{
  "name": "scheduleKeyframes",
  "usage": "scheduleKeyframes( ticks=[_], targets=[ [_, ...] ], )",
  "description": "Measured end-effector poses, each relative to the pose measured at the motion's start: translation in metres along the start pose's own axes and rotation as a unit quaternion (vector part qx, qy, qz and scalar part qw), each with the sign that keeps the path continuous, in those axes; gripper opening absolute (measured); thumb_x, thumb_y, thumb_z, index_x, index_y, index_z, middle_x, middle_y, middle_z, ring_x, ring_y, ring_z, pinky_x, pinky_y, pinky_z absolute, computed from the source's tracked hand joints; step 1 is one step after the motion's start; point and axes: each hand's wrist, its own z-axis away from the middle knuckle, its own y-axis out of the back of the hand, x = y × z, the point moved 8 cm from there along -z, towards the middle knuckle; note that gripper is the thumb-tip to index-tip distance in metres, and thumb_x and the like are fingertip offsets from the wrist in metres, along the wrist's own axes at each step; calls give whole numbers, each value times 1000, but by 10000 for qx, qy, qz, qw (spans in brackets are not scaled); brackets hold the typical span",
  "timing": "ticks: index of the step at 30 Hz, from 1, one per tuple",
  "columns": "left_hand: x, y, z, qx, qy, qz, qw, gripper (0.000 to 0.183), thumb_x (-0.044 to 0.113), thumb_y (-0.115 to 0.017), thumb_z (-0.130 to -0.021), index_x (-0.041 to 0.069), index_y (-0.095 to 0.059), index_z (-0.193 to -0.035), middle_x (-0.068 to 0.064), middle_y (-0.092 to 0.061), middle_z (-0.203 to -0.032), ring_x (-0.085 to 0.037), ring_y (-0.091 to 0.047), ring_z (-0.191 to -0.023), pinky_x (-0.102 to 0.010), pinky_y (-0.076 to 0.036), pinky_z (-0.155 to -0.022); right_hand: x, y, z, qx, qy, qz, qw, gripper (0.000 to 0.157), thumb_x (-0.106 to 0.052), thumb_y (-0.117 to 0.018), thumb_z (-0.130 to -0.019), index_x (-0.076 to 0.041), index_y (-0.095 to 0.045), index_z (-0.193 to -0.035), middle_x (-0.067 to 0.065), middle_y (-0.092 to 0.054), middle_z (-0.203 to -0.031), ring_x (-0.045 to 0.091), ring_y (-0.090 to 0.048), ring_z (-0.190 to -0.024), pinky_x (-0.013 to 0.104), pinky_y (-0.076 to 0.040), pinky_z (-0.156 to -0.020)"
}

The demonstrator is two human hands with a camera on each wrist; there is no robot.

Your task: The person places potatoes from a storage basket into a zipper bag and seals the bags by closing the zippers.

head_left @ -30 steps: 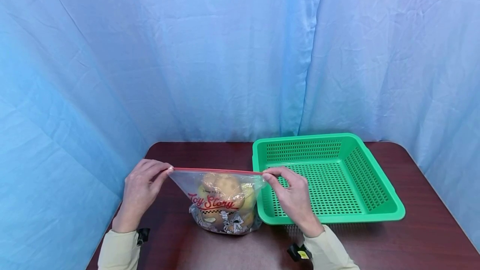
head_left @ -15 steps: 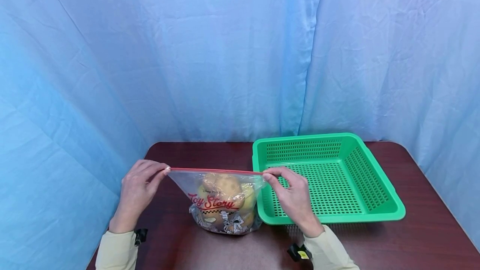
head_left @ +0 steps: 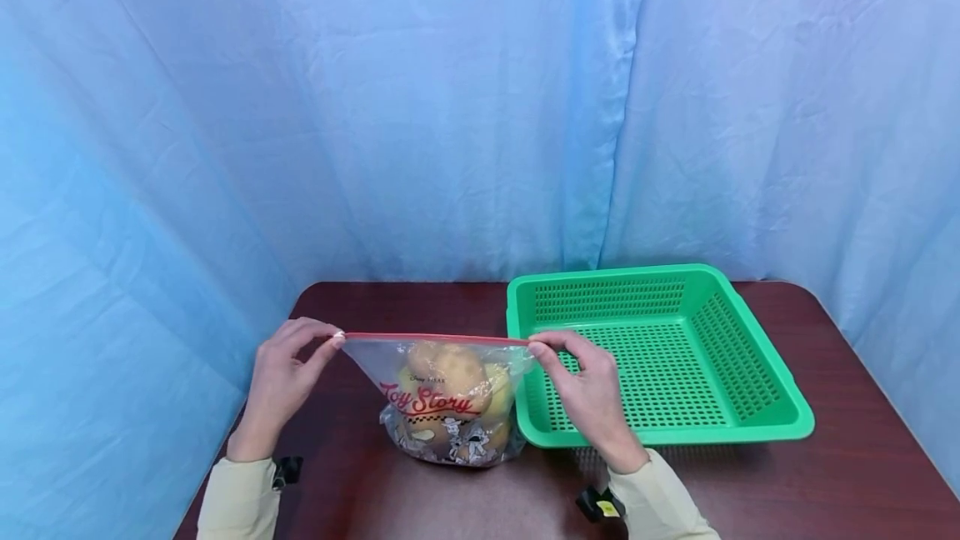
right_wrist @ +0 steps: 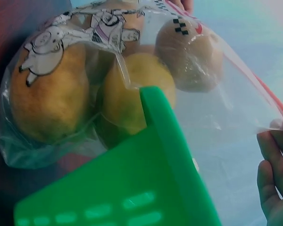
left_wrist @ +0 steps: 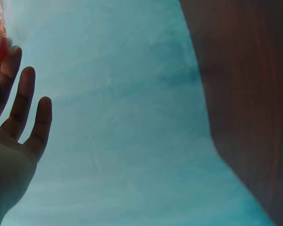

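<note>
A clear zip bag [head_left: 405,400] with red "Toy Story" lettering and cartoon figures sits on the table, filled with several rounded yellow and tan fruits or vegetables [right_wrist: 49,101]. My left hand [head_left: 277,377] pinches the left end of its red zip strip [head_left: 438,337] between thumb and index finger. At the strip's right end, my right hand [head_left: 591,390] pinches the corner the same way. Between the two hands the strip is stretched straight. In the left wrist view, the other fingers [left_wrist: 24,103] extend away from the bag.
A green perforated plastic basket [head_left: 772,373] stands to the right of the bag, partly behind my right hand, its left rim close against the bag. Pale blue curtains [head_left: 450,107] hang behind and beside the dark reddish table [head_left: 405,307].
My left hand has shifted slightly left and then back right, still pinching the zip strip. My right hand, the bag and the basket have hardly moved.
</note>
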Motion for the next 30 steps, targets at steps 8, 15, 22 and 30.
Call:
scheduleKeyframes(
  ticks=[8,15,22,30],
  targets=[
    [-25,-30,14,-466,1341,2307,9626,11,2,-66,-100,5,-68,-110,-10,-69,-128,-11,-61,-119,-19,-48,-96,23,-19,8,-875,-1485,-720,9824,39,-26,-73,-99,-17,-63,-135,3,-70,-123,22,-67,-116,41,-56,-94],
    [-39,-73,30,-634,1784,5076,8406,28,13,-49,-110,-2,-62,-131,-11,-62,-143,-23,-55,-136,-31,-44,-110,29,-35,18,-1545,-1763,-304,9717,41,-37,-77,-94,-16,-71,-128,1,-73,-119,21,-68,-113,57,-50,-100],
    [-34,-113,50,-1979,2005,4989,8196,68,37,-61,-105,9,-34,-160,-3,-45,-160,-16,-42,-145,-26,-38,-113,24,-38,15,-1554,-1408,-17,9778,28,-33,-73,-98,-18,-76,-121,-2,-76,-114,13,-70,-102,39,-58,-89],
    [-37,-115,53,-1684,2753,2939,8997,39,20,-61,-106,2,-58,-140,-12,-66,-133,-11,-62,-116,-38,-50,-104,22,-42,10,-1421,-1233,88,9821,19,-31,-68,-102,-21,-79,-114,-7,-76,-106,8,-68,-88,28,-56,-76]
  ],
)
